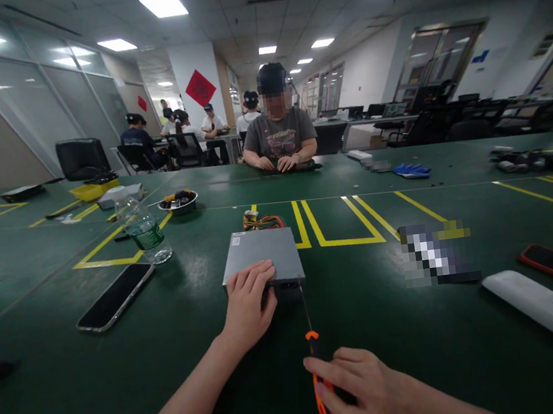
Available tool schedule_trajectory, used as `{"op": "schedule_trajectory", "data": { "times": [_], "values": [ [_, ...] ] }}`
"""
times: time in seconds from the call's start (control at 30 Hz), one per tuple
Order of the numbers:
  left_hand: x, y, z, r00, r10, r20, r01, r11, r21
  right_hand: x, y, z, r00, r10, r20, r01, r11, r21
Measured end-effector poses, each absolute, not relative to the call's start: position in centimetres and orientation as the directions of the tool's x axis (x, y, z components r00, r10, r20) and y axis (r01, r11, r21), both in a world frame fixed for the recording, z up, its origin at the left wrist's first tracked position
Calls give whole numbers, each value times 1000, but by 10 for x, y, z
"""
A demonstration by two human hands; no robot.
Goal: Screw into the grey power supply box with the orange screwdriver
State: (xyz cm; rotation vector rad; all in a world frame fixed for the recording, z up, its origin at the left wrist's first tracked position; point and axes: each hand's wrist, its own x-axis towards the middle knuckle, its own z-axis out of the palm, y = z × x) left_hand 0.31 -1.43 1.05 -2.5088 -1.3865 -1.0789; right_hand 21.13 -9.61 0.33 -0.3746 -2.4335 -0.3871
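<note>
In the head view, a gray metal box (pixel 274 247) sits at the middle of the frame on the green table (pixel 202 384): flat-topped, dull-surfaced, a small white label (pixel 235 240) near its far left corner, a dark socket (pixel 289 286) on its near face, and multicolored cables (pixel 264 222) bunched behind. The left hand (pixel 248 301) lies over its near edge, fingers nearly straight; whether they pinch or merely press, I cannot tell. At lower center, the right hand's (pixel 361 384) fingers are curled around an orange-and-black screwdriver (pixel 314 345), its tip at the box's near right corner.
</note>
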Motion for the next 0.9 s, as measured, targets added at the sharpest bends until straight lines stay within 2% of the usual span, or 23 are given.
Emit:
{"op": "schedule_trajectory", "data": {
  "times": [0.13, 0.23, 0.33, 0.6, 0.73, 0.9],
  "values": [
    [3, -14, 10, 344, 709, 615, 768, -590, 251, 212, -97, 1, -746, 208, 633, 375, 916, 142],
    [4, -15, 11, 343, 708, 618, 768, -590, 250, 212, -99, 6, -781, 254, 570, 378, 920, 107],
    [4, -15, 10, 342, 708, 618, 770, -588, 248, 211, -98, 9, -815, 248, 524, 365, 922, 131],
    [4, -14, 11, 331, 707, 624, 766, -588, 260, 206, -96, -9, -782, 188, 594, 377, 902, 211],
    [4, -15, 11, 334, 713, 616, 766, -587, 263, 205, -98, -8, -757, 228, 612, 398, 904, 156],
    [4, -15, 11, 334, 720, 609, 765, -584, 271, 205, -97, 3, -790, 262, 555, 381, 918, 109]
  ]
}}
